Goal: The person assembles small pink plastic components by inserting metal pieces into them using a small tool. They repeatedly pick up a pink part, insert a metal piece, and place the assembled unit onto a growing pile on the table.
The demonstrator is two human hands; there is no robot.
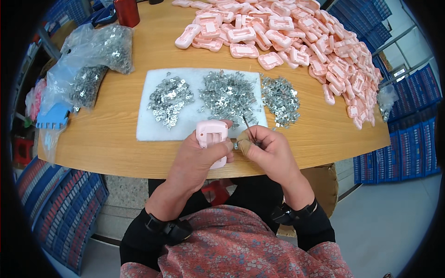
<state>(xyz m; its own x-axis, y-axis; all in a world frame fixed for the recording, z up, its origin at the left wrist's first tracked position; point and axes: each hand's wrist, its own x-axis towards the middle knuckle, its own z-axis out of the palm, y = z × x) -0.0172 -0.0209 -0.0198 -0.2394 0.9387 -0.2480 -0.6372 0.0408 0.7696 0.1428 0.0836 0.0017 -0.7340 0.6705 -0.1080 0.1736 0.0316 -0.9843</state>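
My left hand [191, 157] grips a pale pink plastic casing [211, 129] with open slots in it, the thumb pressed across its front. Close beside it, my right hand [277, 153] is closed in a pinch, with tan covers on its fingertips. A small shiny metal piece [236, 145] sits at those fingertips, next to the casing. A thin dark rod-like tool [246, 122] sticks up from the same hand; its other end is hidden. Behind the hands lies a white foam sheet [147, 127] bearing a left heap [170, 99] and a middle heap [227, 95] of small metal pieces.
Another metal heap [281, 102] rests at the sheet's right edge. A large pile of pink casings [315, 44] covers the back right of the wooden table [111, 143]. Clear bags of metal parts [109, 48] lie at left, near a red container [126, 13]. Blue racks [398, 153] stand around.
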